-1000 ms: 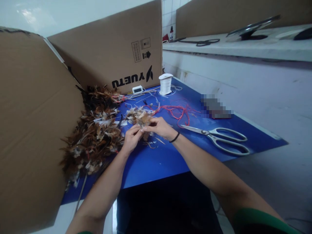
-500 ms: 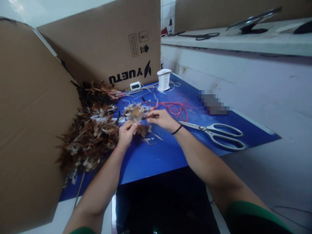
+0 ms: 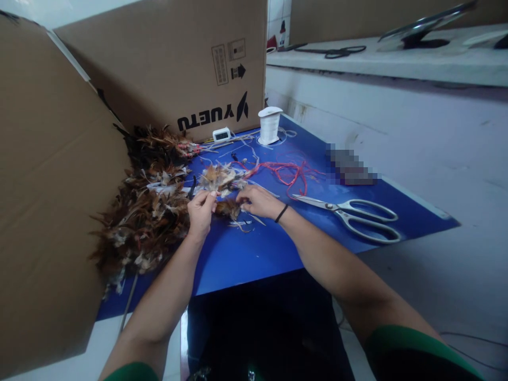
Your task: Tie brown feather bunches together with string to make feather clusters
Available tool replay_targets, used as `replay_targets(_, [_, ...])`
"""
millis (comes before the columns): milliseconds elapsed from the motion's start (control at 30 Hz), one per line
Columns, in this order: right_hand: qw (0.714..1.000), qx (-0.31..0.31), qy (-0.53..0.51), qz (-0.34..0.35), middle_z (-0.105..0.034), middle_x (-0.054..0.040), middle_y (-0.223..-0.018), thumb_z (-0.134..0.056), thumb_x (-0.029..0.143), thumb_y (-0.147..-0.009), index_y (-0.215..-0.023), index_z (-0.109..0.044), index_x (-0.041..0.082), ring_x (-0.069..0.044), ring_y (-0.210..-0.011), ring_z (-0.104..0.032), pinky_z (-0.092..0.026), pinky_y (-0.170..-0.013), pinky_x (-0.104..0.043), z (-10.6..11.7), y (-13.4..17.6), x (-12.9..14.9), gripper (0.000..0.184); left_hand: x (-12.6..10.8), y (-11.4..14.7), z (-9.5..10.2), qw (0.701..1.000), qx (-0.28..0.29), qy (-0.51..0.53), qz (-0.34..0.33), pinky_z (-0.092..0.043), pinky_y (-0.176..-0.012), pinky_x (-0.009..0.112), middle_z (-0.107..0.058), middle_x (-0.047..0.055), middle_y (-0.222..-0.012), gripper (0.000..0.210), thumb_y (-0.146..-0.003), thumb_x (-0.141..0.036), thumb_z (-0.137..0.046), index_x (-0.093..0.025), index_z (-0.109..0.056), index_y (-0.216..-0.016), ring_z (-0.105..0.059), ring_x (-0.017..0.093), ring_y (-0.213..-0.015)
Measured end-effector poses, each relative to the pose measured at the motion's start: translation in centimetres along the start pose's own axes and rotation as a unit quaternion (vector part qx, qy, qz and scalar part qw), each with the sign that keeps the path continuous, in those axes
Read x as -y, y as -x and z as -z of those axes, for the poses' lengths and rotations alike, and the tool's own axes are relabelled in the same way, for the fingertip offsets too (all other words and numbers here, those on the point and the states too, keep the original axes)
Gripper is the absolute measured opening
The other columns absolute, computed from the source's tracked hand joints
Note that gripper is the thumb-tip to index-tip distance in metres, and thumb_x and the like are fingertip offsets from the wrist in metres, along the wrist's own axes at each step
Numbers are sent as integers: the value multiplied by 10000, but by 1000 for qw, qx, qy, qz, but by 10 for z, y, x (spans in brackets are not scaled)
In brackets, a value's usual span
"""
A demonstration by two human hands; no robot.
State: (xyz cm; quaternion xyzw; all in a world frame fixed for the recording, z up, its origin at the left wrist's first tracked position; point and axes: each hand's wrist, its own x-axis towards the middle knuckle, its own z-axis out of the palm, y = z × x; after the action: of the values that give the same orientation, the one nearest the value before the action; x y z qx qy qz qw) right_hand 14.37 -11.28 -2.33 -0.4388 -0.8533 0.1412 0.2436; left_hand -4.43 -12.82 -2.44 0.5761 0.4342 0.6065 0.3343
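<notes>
The left hand (image 3: 200, 212), its arm slanting up from the lower left, pinches a feather bunch (image 3: 210, 180) just left of the frame's centre between thumb and forefinger, the other fingers curled in. The right hand (image 3: 260, 201), its arm rising from the lower right, bends inward at centre, fingers curled down by a brown tuft (image 3: 227, 209); whether they grip it I cannot tell. Scissors (image 3: 337, 207) lie right of centre, a feather pile (image 3: 146, 225) at left.

Feather heap (image 3: 146, 227) down the left of the desk (image 3: 254, 259), scissors (image 3: 345, 217) out right, feathers (image 3: 226, 177) between them! Far side now: spool (image 3: 270, 127) right of the timer (image 3: 221, 135), carton (image 3: 170, 69) behind the timer, cord (image 3: 283, 170) strewn nearer, between spool and scissors.
</notes>
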Motion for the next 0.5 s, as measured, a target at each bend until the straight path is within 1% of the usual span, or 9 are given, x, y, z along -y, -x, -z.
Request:
replay_targets(100, [999, 9, 34, 11, -593, -59, -834, -598, 120, -722, -879, -683, 164, -173, -851, -525, -385, -774, -293, -3, 0, 0, 184, 1, 0, -1, 1000, 1, 14, -18, -273, -427, 199, -431, -37, -538, 201, -783, -324, -601, -155, -689, -720, -381, 44, -439])
replay_targets(167, [999, 14, 50, 16, -579, -62, -839, -590, 126, -731, -851, -683, 167, -177, -864, -516, -378, -783, -301, -4, 1, -1, 157, 2, 0, -2, 1000, 5, 29, -8, -260, -410, 194, -430, -38, -543, 194, -781, -319, -607, -153, -690, -725, -386, 39, -429])
replay_targets(233, [998, 23, 57, 19, -570, -63, -831, -572, 117, -738, -806, -677, 165, -175, -859, -510, -374, -779, -299, -3, 1, 0, 135, 3, 1, -3, 998, 16, 50, 18, -240, -383, 189, -432, -38, -551, 195, -771, -326, -618, -149, -689, -725, -395, 36, -410])
replay_targets(333, [998, 18, 49, 20, -564, -61, -817, -539, 108, -749, -780, -660, 156, -162, -807, -507, -378, -756, -287, 0, 0, 0, 134, 4, 3, -5, 993, 55, 71, 70, -231, -345, 183, -473, -25, -599, 220, -752, -354, -633, -141, -683, -724, -425, 37, -392])
replay_targets(433, [999, -5, 31, 16, -577, -67, -842, -519, 120, -759, -791, -649, 151, -163, -807, -516, -386, -761, -282, 3, 0, 0, 136, 3, 6, -8, 985, 93, 87, 119, -275, -335, 172, -534, -1, -687, 246, -729, -377, -648, -133, -672, -722, -476, 43, -417])
replay_targets(500, [999, -4, 29, 17, -586, -72, -865, -537, 141, -754, -815, -650, 152, -175, -840, -524, -389, -780, -290, 3, 0, -1, 129, 2, 7, -8, 979, 104, 103, 144, -308, -341, 169, -562, 15, -735, 259, -715, -384, -660, -126, -663, -727, -498, 46, -433])
